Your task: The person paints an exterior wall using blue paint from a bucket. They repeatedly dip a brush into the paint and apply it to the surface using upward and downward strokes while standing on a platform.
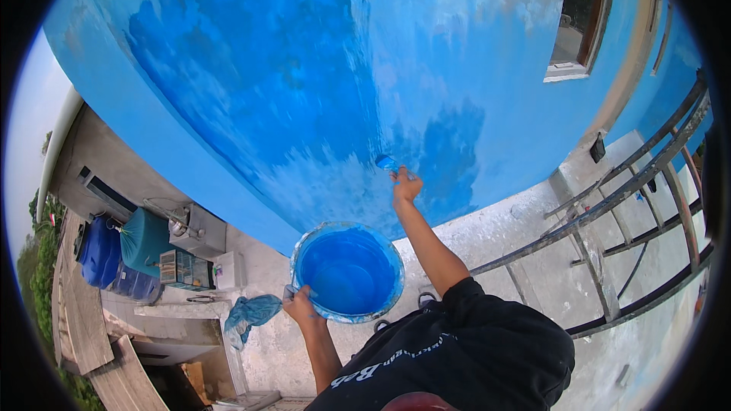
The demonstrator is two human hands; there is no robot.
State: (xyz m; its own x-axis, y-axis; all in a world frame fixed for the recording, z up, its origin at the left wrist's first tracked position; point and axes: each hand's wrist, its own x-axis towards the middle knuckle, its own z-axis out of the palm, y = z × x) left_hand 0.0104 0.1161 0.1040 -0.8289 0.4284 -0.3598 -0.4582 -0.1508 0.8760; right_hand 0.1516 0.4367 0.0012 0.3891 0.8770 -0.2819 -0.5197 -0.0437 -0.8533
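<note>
My left hand point(299, 304) is closed on the near left rim of a round bucket point(358, 317), its fingers over the edge. Blue paint point(343, 278) lies inside, and dried splashes coat the rim. My right arm reaches forward to the wall, where my right hand point(406, 185) grips a paintbrush point(387, 162). The bristles are blue and rest at or very close to the wall point(502, 106); exact contact cannot be told. Darker blue covers the wall's upper left in an uneven patch, with a smaller dark patch right of the brush. Lighter blue shows around both.
A ladder-like metal frame point(609, 198) with several rungs stands at right. A window point(575, 23) opens in the wall at upper right. On the left are a crumpled blue plastic bag point(251, 316), a wire cage point(185, 270) and blue tanks point(99, 251). Concrete floor lies below.
</note>
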